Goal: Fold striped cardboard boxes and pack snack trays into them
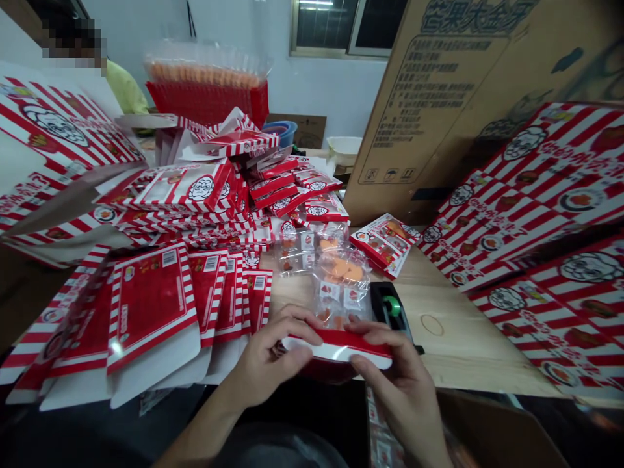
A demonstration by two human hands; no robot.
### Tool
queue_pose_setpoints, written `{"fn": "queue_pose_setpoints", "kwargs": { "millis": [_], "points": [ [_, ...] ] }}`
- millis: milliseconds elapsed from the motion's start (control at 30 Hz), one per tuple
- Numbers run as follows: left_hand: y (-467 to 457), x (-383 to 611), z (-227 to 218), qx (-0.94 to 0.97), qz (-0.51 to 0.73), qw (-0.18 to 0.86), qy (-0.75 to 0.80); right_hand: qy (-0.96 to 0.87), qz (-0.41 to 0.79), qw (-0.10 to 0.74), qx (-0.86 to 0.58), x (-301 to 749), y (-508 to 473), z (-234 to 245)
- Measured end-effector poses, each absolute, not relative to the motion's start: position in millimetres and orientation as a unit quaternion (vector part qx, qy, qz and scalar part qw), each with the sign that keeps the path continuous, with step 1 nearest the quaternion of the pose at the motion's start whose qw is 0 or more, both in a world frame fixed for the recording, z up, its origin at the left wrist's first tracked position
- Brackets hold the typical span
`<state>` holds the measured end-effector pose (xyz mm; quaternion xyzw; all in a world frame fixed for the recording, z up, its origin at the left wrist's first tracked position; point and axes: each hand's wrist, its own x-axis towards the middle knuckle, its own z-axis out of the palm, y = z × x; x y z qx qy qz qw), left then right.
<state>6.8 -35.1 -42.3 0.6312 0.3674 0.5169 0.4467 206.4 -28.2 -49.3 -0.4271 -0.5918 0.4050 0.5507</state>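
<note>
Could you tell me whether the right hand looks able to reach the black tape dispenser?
Probably yes: the dispenser lies just beyond the right hand, nothing visible between, though that hand grips a red-and-white cardboard box.

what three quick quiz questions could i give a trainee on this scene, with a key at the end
1. True or false: the left hand and the right hand are both on the flat red-and-white cardboard box.

2. What colour is the round core in the black plastic tape dispenser?
a) yellow
b) green
c) blue

3. Fill in the side, as the person sees it: the clear plastic pack of orange pieces lies to the ____ of the dispenser.

Key: 1. True; 2. b, green; 3. left.
</note>
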Motion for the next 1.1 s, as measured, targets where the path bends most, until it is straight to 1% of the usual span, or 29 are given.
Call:
{"fn": "queue_pose_setpoints", "kwargs": {
  "millis": [100, 267, 433, 533, 667, 733, 867, 967, 1033, 1067, 1100],
  "points": [
    [-32.9, 7.7, -43.7, 0.633, 0.537, 0.405, 0.384, -0.595, 0.391, 0.544, -0.443, 205.9, -26.9, -50.2],
    [-29.8, 5.8, -44.9, 0.661, 0.556, 0.364, 0.347, -0.594, 0.419, 0.544, -0.419, 208.9, -25.3, -49.0],
    [-40.4, -1.6, -50.8, 0.732, 0.521, 0.296, 0.322, -0.655, 0.397, 0.548, -0.335, 215.4, -28.9, -49.9],
    [-49.9, -3.0, -55.9, 0.749, 0.505, 0.264, 0.338, -0.703, 0.371, 0.530, -0.295, 221.2, -30.1, -50.2],
    [-55.7, 0.5, -58.9, 0.745, 0.504, 0.248, 0.361, -0.736, 0.374, 0.491, -0.280, 228.4, -27.8, -49.3],
    [-55.9, 3.5, -58.8, 0.747, 0.500, 0.235, 0.369, -0.766, 0.349, 0.465, -0.273, 230.0, -28.8, -50.4],
    [-55.9, 9.1, -58.0, 0.740, 0.514, 0.170, 0.398, -0.785, 0.274, 0.455, -0.319, 229.9, -40.1, -56.3],
    [-57.8, 10.0, -59.2, 0.744, 0.517, 0.141, 0.398, -0.746, 0.323, 0.467, -0.348, 241.1, -42.3, -66.1],
    [-59.3, 10.1, -61.6, 0.735, 0.534, 0.125, 0.400, -0.672, 0.314, 0.515, -0.429, 260.1, -32.9, -78.3],
    [-59.9, 10.6, -63.1, 0.727, 0.545, 0.113, 0.402, -0.617, 0.284, 0.541, -0.496, 272.2, -25.3, -85.9],
    [-60.3, 11.8, -64.8, 0.723, 0.553, 0.100, 0.403, -0.569, 0.230, 0.541, -0.575, 284.7, -16.7, -93.8]
  ]
}}
